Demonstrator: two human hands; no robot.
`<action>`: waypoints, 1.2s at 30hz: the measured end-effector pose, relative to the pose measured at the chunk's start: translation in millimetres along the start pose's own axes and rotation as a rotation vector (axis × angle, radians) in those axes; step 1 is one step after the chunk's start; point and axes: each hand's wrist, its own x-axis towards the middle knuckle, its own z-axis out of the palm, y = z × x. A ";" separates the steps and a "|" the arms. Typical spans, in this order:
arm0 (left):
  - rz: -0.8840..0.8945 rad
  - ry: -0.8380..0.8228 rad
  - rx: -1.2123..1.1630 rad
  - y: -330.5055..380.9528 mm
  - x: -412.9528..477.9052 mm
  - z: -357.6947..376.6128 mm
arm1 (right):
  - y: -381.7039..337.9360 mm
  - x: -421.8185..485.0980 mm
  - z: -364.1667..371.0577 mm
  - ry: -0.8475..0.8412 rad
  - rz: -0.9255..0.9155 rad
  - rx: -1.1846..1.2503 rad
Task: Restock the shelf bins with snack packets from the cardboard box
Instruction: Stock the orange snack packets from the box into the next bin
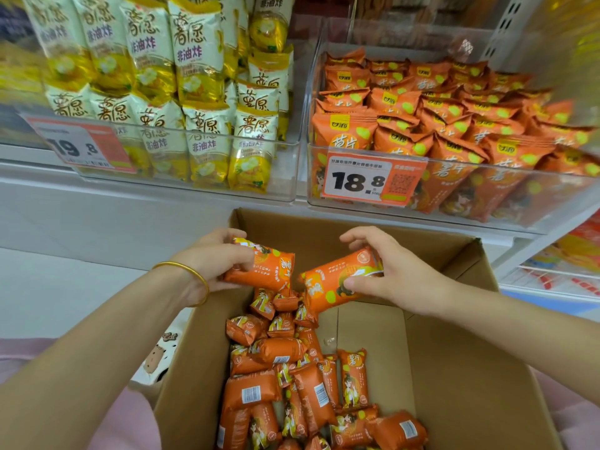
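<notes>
**A packet in each hand over the box**

The left hand (pixel 214 264) has its grip curled around an orange packet (pixel 263 267) above the cardboard box (pixel 454 352). Just beside it, the right hand (pixel 389 271) pinches a second packet (pixel 334 282) between thumb and fingers. Loose packets (pixel 292 384) lie in the box.

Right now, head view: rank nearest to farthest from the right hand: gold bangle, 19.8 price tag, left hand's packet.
1. Packet in the left hand, just across.
2. Gold bangle, on the left wrist.
3. 19.8 price tag, far upper left.
</notes>
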 end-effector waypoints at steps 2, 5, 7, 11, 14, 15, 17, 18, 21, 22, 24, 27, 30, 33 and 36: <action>-0.026 -0.044 -0.076 1.5 -2.7 1.4 | -1.0 -3.1 2.9 -0.053 0.060 0.232; -0.031 -0.115 -0.185 3.7 -5.5 5.3 | -7.1 -7.4 6.8 -0.128 0.101 0.500; -0.016 -0.179 -0.254 4.1 -8.5 9.0 | -10.2 -8.2 9.4 -0.147 0.114 0.617; 0.024 -0.245 -0.316 3.9 -15.7 14.4 | -16.9 -7.6 11.0 -0.141 0.119 0.702; 0.056 -0.251 -0.346 4.7 -22.0 16.5 | -18.8 -10.5 10.6 -0.155 0.117 0.782; 0.062 -0.255 -0.361 4.9 -24.5 16.9 | -19.3 -11.6 10.6 -0.160 0.112 0.801; 0.075 -0.267 -0.393 5.7 -31.4 18.4 | -19.9 -14.5 9.7 -0.186 0.087 0.831; 0.084 -0.282 -0.405 6.0 -35.4 19.5 | -20.5 -16.4 8.9 -0.209 0.070 0.843; 0.127 -0.322 -0.380 7.7 -47.7 22.9 | -24.2 -23.4 5.3 -0.256 0.035 0.838; 0.153 -0.316 -0.362 7.8 -51.3 24.6 | -26.4 -26.1 3.4 -0.261 0.029 0.827; 0.206 -0.308 -0.350 8.8 -59.6 28.8 | -31.8 -32.0 -1.4 -0.271 0.022 0.833; 0.274 -0.295 -0.341 16.5 -72.0 34.8 | -43.6 -42.1 -9.7 -0.271 0.010 0.913; 0.355 -0.305 -0.359 34.2 -79.9 41.5 | -56.6 -50.8 -19.2 -0.244 -0.075 0.990; 0.435 -0.326 -0.394 60.8 -78.6 44.6 | -75.4 -54.0 -38.0 -0.222 -0.196 0.979; 0.563 -0.304 -0.262 86.6 -74.7 45.8 | -95.3 -50.7 -62.9 -0.113 -0.227 0.861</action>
